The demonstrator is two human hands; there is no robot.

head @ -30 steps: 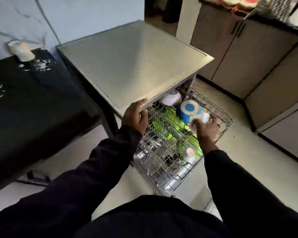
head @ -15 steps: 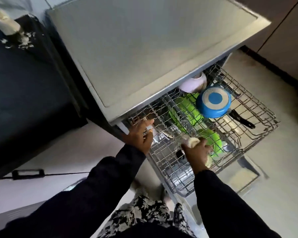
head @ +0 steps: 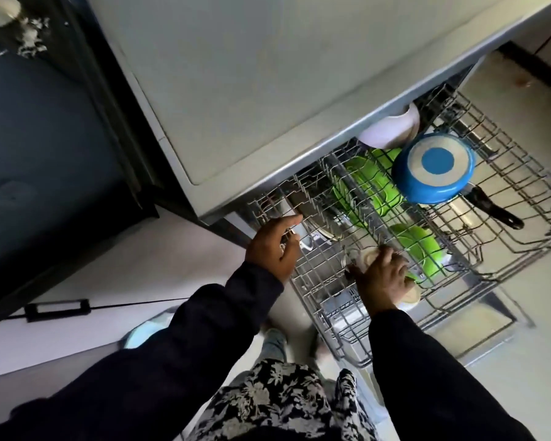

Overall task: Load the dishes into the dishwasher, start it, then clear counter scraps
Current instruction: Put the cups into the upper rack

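Two hands reach down into the pulled-out wire rack (head: 506, 198) of a dishwasher (head: 268, 74), whose flat grey top fills the upper middle of the view. The left hand (head: 275, 246) rests at the rack's left edge, close under the front lip of the machine, with its fingers curled round the wire rim there and the forefinger stretched out along it. The right hand (head: 382, 278) is near the front edge of the rack, its fingers bent over a small pale cup (head: 368, 257) that stands among the wires; a second pale round piece (head: 409, 297) shows just under the heel of that hand, and whether the hand holds it too cannot be told. Green plates (head: 372, 186) stand on edge in the middle of the rack, and one more green plate (head: 417, 246) lies just right of the right hand. A blue pan (head: 433, 167) sits upside down toward the back of the rack, its black handle (head: 497, 208) pointing to the right edge. A white bowl (head: 388, 128) is tucked at the back, half under the machine's top. Beyond the dishwasher, on the dark counter (head: 45, 122) at the upper left corner, lie white scraps (head: 29, 43) beside a pale object cut off by the frame.
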